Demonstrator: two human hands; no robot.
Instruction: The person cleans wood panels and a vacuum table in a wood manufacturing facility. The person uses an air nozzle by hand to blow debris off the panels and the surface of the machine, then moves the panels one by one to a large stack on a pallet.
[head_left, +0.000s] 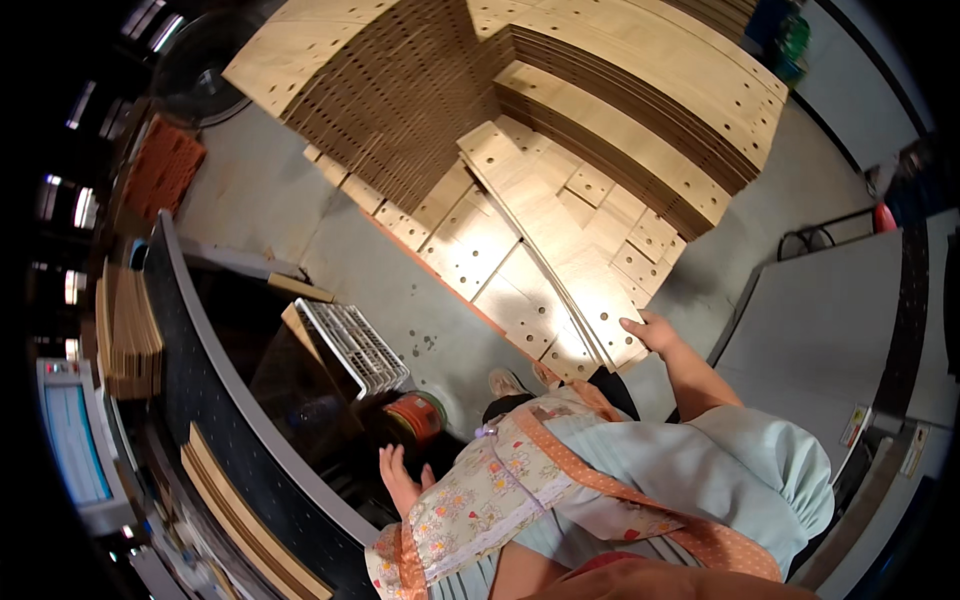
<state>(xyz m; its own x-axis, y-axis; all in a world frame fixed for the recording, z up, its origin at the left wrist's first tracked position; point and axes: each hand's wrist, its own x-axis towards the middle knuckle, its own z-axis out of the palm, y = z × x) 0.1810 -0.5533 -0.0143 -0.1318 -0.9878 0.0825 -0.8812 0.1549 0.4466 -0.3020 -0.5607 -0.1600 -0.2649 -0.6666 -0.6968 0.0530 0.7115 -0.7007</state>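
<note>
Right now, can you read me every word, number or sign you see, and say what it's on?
None can be read.
Screen at far left: too small and blurred.
Two small labels at right: too small.
Orange-and-green round container: no print I can make out.
Board in the right hand: holes, no visible writing.

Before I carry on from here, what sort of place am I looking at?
Probably a furniture-panel workshop: the right hand grips a long drilled board, a tall stack of drilled boards stands beyond, and a lit screen sits by a black-topped workbench.
</note>
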